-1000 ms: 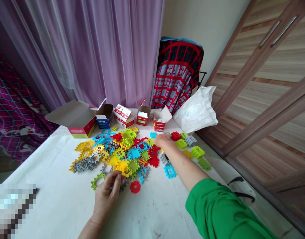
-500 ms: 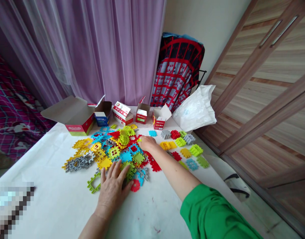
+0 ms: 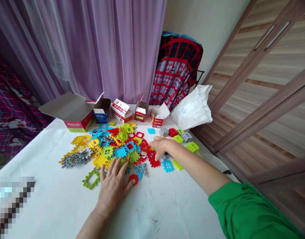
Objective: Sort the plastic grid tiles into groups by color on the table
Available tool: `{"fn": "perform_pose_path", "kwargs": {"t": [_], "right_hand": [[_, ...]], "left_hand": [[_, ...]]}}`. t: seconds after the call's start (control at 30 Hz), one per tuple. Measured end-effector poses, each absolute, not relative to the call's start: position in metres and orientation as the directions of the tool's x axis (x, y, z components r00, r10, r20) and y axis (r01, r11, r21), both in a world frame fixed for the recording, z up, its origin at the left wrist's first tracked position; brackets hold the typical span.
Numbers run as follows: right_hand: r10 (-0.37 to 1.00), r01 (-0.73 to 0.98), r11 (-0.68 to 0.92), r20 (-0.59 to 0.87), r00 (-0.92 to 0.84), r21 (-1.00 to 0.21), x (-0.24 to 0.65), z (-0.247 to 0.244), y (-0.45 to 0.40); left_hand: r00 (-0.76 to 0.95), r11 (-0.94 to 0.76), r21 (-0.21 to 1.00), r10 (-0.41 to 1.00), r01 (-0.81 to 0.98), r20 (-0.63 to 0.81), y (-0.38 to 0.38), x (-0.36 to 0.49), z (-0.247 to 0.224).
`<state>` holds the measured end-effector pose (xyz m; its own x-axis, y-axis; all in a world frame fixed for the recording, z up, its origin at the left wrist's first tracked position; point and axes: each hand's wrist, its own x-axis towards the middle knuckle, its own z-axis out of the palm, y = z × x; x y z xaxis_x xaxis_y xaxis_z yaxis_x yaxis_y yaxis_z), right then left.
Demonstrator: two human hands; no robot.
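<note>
Has stacks [image 3: 192, 147] near table's [image 3: 48, 172] right edge, pile [image 3: 120, 152] still loose; spreads left hand [image 3: 112, 186] wide, right hand [image 3: 163, 145] partly, gripping nothing visible.

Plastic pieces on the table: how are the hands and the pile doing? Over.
Left hand spread at near edge of mixed-colour pile. Right hand at red pieces; grip unclear. Right forearm blocks the view beneath it.

Past the white-covered tabletop [image 3: 167, 202], I face a purple curtain [image 3: 117, 49] hanging in folds. To its right, I see a pale wall [image 3: 209, 20], a red-and-black patterned cloth [image 3: 176, 66] draped before it, and a wood-grain wardrobe [image 3: 242, 79] with metal handles [image 3: 277, 36]; pink checked fabric [image 3: 8, 109] hangs at my left.
</note>
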<state>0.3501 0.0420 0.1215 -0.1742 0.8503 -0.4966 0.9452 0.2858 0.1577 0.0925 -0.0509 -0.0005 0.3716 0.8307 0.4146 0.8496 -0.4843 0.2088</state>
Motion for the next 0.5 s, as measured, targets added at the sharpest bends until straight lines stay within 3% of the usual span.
{"fn": "perform_pose_path", "kwargs": {"t": [0.13, 0.27, 0.4, 0.5], "right_hand": [[0.84, 0.918, 0.332, -0.511, -0.183, 0.216, 0.34, 0.112, 0.028], [0.887, 0.915, 0.319, -0.418, -0.197, 0.246, 0.34, 0.104, 0.025], [0.899, 0.934, 0.318, -0.364, -0.242, 0.164, 0.335, 0.099, 0.028], [0.891, 0.944, 0.327, -0.346, -0.295, 0.037, 0.327, 0.098, 0.033]], "left_hand": [[0.406, -0.512, 0.205, 0.822, 0.834, 0.4, -0.055, 0.096, -0.001], [0.404, -0.514, 0.204, 0.818, 0.833, 0.409, -0.055, 0.097, -0.002], [0.398, -0.514, 0.217, 0.818, 0.83, 0.416, -0.054, 0.097, -0.003], [0.387, -0.505, 0.22, 0.821, 0.834, 0.419, -0.053, 0.096, -0.004]]}}
